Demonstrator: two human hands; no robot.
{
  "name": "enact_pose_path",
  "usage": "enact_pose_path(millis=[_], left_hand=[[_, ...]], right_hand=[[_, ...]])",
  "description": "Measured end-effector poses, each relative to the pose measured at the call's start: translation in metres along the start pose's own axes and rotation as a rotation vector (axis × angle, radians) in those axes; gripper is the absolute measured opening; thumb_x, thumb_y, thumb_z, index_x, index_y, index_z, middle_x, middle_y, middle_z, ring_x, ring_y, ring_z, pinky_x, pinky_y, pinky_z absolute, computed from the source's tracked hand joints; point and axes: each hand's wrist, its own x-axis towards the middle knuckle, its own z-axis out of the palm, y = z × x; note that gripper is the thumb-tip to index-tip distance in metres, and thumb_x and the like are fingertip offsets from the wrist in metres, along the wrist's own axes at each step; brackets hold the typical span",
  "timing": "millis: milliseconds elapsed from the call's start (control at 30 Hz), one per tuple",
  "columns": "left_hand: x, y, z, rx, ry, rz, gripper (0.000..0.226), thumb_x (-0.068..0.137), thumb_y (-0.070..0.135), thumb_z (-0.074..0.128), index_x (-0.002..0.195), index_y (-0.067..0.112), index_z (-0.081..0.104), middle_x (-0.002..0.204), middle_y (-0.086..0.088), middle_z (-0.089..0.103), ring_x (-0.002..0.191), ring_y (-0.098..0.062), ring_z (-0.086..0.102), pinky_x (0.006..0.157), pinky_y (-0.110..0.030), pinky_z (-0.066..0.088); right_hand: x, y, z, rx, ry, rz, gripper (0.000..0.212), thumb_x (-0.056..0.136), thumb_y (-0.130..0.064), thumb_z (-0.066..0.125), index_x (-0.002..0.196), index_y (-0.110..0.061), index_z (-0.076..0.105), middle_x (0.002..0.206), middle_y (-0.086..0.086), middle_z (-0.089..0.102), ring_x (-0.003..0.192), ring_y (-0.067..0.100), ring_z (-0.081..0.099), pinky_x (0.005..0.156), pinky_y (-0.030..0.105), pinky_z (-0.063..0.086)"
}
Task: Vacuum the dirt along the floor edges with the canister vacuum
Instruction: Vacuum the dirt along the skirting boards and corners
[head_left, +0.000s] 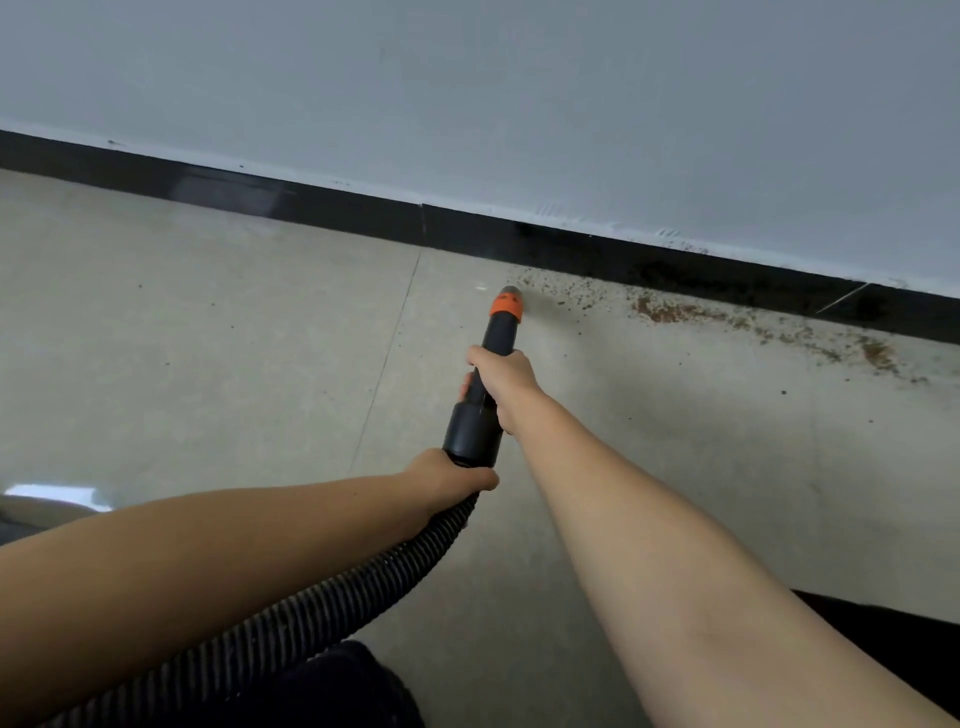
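Note:
A black vacuum nozzle (500, 332) with an orange collar (507, 305) points down at the floor close to the black baseboard (363, 208). My right hand (506, 374) grips the nozzle tube just behind the collar. My left hand (452, 475) grips the ribbed black hose (322, 597) where it joins the wide black cuff (471, 431). Brown dirt (675, 310) lies scattered along the floor edge, from just right of the nozzle tip out to the right. The canister itself is out of view.
A grey wall (519, 104) rises above the baseboard. The floor is pale tile (208, 338) with a grout line running toward me. A shiny grey object (47, 501) shows at the left edge. Dark clothing (337, 686) fills the bottom.

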Motion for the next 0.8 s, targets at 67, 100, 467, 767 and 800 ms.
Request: enact_pose_path(millis=[67, 100, 467, 767, 800], left_hand=[[0.0, 0.002, 0.014, 0.018, -0.026, 0.012, 0.021, 0.083, 0.014, 0.068, 0.096, 0.005, 0.054, 0.072, -0.009, 0.054, 0.055, -0.019, 0.053, 0.051, -0.025, 0.048], [0.001, 0.002, 0.024, 0.028, -0.036, 0.017, 0.021, 0.082, 0.014, 0.068, 0.095, 0.006, 0.054, 0.072, -0.009, 0.054, 0.056, -0.02, 0.053, 0.053, -0.026, 0.048], [0.011, 0.001, 0.113, 0.02, -0.066, 0.106, 0.025, 0.076, 0.014, 0.067, 0.097, 0.007, 0.055, 0.073, -0.009, 0.055, 0.061, -0.023, 0.053, 0.061, -0.029, 0.047], [0.024, 0.006, 0.1, -0.125, 0.035, 0.1, 0.019, 0.078, 0.012, 0.066, 0.091, 0.01, 0.052, 0.073, -0.009, 0.054, 0.061, -0.023, 0.053, 0.063, -0.031, 0.048], [0.025, 0.006, 0.097, -0.139, 0.052, 0.098, 0.02, 0.077, 0.013, 0.067, 0.091, 0.01, 0.052, 0.073, -0.009, 0.055, 0.062, -0.023, 0.053, 0.064, -0.032, 0.048]], right_hand=[[-0.003, 0.001, -0.017, 0.004, 0.034, -0.001, 0.016, 0.086, -0.007, 0.055, 0.095, -0.009, 0.042, 0.06, 0.009, 0.052, 0.044, 0.02, 0.05, 0.05, 0.028, 0.048], [-0.005, 0.003, -0.027, -0.001, 0.049, 0.001, 0.016, 0.086, -0.008, 0.055, 0.096, -0.009, 0.043, 0.061, 0.009, 0.053, 0.044, 0.02, 0.05, 0.05, 0.028, 0.048], [-0.011, 0.013, -0.122, -0.015, 0.095, -0.032, 0.018, 0.086, -0.009, 0.056, 0.098, -0.009, 0.043, 0.06, 0.009, 0.052, 0.044, 0.02, 0.05, 0.048, 0.026, 0.048], [0.006, -0.005, -0.09, -0.089, -0.067, -0.041, 0.014, 0.087, -0.006, 0.054, 0.094, -0.01, 0.042, 0.057, 0.009, 0.05, 0.044, 0.021, 0.048, 0.05, 0.028, 0.048], [0.008, -0.006, -0.083, -0.105, -0.088, -0.042, 0.014, 0.087, -0.006, 0.054, 0.094, -0.01, 0.043, 0.056, 0.009, 0.051, 0.043, 0.021, 0.048, 0.05, 0.028, 0.048]])
